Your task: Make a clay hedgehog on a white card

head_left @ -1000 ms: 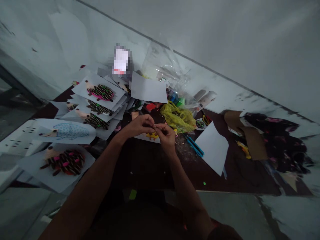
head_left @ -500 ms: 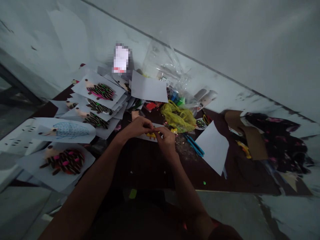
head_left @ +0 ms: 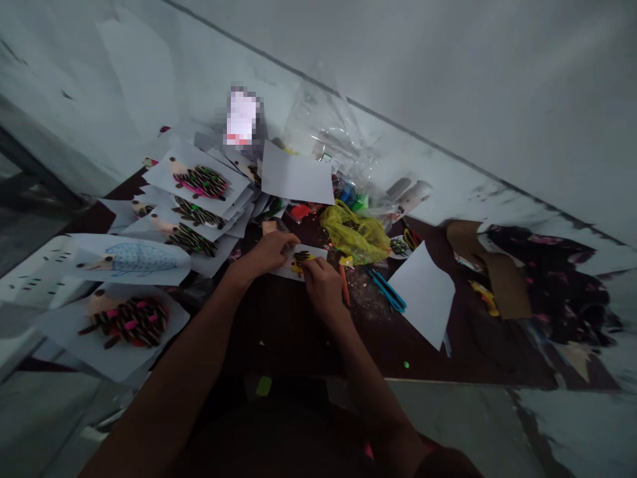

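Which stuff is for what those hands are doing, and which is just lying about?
Seems for the job:
small white paper sheet with yellow and dark shapes, partly under right hand

Probably just lying about:
black pink-patterned cloth
brown cardboard

Dark clothing [head_left: 269, 435] is worn over the body. The left hand [head_left: 269, 253], right hand [head_left: 323, 284] and both forearms [head_left: 194, 355] are left bare.

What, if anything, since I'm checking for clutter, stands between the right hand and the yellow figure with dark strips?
Nothing visible: the right hand is right at the yellow figure. The left hand is on the other side, and the yellow bag lies beyond, neither between them.
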`<state>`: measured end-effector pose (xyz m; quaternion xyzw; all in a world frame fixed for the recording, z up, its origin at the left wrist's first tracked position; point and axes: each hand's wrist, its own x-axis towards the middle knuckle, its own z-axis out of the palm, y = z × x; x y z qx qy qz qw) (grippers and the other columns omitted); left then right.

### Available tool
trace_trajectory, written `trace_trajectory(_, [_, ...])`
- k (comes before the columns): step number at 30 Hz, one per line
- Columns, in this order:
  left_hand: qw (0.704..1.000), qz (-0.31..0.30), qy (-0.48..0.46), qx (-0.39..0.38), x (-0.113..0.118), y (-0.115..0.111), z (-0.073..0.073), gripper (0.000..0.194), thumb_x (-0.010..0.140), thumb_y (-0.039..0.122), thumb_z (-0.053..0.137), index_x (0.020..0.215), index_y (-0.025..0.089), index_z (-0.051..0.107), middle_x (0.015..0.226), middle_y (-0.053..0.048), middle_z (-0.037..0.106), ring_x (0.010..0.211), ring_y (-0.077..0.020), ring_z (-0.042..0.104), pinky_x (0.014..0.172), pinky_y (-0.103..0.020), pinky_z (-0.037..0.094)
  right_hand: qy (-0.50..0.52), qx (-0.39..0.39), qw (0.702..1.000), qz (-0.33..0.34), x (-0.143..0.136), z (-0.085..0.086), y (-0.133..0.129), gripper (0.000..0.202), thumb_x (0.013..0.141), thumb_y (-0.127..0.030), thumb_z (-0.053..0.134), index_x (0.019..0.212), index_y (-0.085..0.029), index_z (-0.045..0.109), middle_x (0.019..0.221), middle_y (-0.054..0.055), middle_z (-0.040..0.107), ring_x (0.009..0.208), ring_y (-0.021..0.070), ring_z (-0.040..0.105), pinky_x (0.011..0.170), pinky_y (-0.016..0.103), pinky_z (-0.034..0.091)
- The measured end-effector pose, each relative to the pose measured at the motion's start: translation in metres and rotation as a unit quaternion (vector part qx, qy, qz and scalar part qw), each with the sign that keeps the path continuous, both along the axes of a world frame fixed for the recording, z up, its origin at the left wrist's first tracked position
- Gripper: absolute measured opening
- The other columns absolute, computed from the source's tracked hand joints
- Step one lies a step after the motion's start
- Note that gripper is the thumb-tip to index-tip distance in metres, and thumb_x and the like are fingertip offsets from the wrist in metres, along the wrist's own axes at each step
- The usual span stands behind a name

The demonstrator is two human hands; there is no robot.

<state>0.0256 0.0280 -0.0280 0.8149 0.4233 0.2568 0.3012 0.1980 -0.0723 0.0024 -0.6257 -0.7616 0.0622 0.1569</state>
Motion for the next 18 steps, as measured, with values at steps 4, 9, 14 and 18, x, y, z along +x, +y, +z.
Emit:
trace_trajectory(4, [1.000, -0.008, 0.012, 0.010, 0.0010, -0.0008, -0.0031, 0.053, 0.065, 0.003, 0.052, 0.110, 0.018, 0.074, 0.110, -0.008, 0.078, 0.105, -0.0233, 0.070, 0.096, -0.035, 0.055, -0.041, -0.011, 0.999, 0.004, -0.0032, 0.0003, 0.0005, 0.026, 0.102, -0.018, 0.053, 0.113, -0.024, 0.075, 0.105, 0.007, 0.072, 0.096, 0.0185, 0.067, 0.078, 0.024, 0.045])
trace_trajectory(9, [1.000, -0.023, 0.015, 0.004, -0.0002, -0.0019, -0.0029, 0.051, 0.063, 0.003, 0.055, 0.107, 0.018, 0.074, 0.111, -0.009, 0.077, 0.107, -0.0260, 0.069, 0.097, -0.037, 0.055, -0.068, -0.018, 0.998, -0.003, -0.0054, -0.0007, 0.0023, 0.025, 0.104, -0.020, 0.052, 0.110, -0.024, 0.076, 0.103, 0.008, 0.071, 0.096, 0.0194, 0.065, 0.077, 0.025, 0.042])
trace_trajectory(14, [0.999, -0.033, 0.019, -0.015, -0.0028, -0.0032, 0.0009, 0.055, 0.063, 0.002, 0.055, 0.112, 0.018, 0.072, 0.120, -0.009, 0.075, 0.114, -0.0256, 0.068, 0.102, -0.037, 0.052, -0.082, -0.021, 0.996, -0.004, -0.0072, 0.0003, 0.0034, 0.023, 0.104, -0.022, 0.053, 0.110, -0.023, 0.076, 0.101, 0.008, 0.070, 0.096, 0.0194, 0.065, 0.077, 0.025, 0.042])
trace_trajectory(18, [0.999, -0.029, 0.015, -0.030, -0.0034, -0.0039, 0.0041, 0.052, 0.066, 0.002, 0.054, 0.112, 0.018, 0.073, 0.118, -0.009, 0.075, 0.113, -0.0247, 0.068, 0.102, -0.036, 0.052, -0.092, -0.022, 0.996, -0.001, -0.0092, 0.0016, 0.0039, 0.024, 0.105, -0.022, 0.052, 0.110, -0.023, 0.076, 0.100, 0.008, 0.070, 0.096, 0.0196, 0.064, 0.077, 0.026, 0.041])
